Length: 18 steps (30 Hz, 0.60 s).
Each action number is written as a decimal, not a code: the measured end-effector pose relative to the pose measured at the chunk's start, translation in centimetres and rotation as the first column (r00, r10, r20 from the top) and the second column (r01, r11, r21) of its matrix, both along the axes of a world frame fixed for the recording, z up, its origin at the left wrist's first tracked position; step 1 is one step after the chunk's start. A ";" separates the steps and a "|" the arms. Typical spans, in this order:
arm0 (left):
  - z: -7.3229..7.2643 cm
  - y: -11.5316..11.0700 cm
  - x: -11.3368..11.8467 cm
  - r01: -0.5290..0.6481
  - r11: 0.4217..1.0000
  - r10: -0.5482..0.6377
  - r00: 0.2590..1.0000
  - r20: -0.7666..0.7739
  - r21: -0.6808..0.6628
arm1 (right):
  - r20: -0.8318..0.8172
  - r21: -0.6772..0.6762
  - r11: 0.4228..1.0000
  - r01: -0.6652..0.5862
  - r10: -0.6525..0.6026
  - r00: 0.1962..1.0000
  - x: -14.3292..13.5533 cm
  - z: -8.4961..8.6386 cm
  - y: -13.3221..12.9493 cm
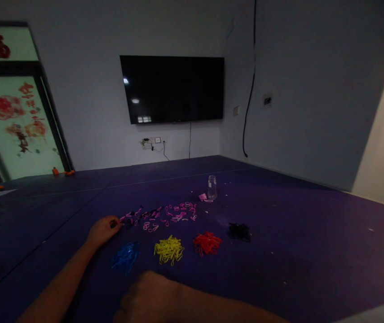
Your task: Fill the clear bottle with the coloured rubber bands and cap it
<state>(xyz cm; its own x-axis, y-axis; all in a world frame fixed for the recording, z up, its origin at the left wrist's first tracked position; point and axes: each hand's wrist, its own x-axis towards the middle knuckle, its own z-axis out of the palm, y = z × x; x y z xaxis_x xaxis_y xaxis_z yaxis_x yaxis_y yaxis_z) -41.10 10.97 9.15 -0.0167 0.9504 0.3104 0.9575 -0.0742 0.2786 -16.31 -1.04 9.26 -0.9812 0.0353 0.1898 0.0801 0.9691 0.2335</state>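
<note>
right hand (144,294) hides its fingers, left hand (104,229) curls by pink bands (182,214); i cannot tell either's grip.

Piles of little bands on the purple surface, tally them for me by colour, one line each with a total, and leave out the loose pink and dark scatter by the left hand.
Blue pile: 1
Yellow pile: 1
Red pile: 1
Black pile: 1
Total: 4
</note>
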 end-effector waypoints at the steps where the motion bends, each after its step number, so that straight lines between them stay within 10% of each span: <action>1: 0.1 0.0 -0.1 -0.035 0.999 0.035 0.999 -0.020 0.005 | 0.008 -0.004 1.000 -0.014 0.014 1.000 0.0 0.0 0.0; 18: -0.1 0.4 1.3 0.155 0.987 -0.157 0.986 -0.052 -0.038 | 0.047 -0.038 0.999 0.013 -0.011 0.999 -0.1 0.8 -0.4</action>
<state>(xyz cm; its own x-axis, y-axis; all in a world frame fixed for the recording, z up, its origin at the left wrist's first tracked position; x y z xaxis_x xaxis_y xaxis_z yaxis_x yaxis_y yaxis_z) -39.83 11.36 9.02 0.1488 0.9499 0.2749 0.9489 -0.2154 0.2306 -16.40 -1.40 10.10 -0.9884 0.0536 0.1424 0.0818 0.9763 0.2001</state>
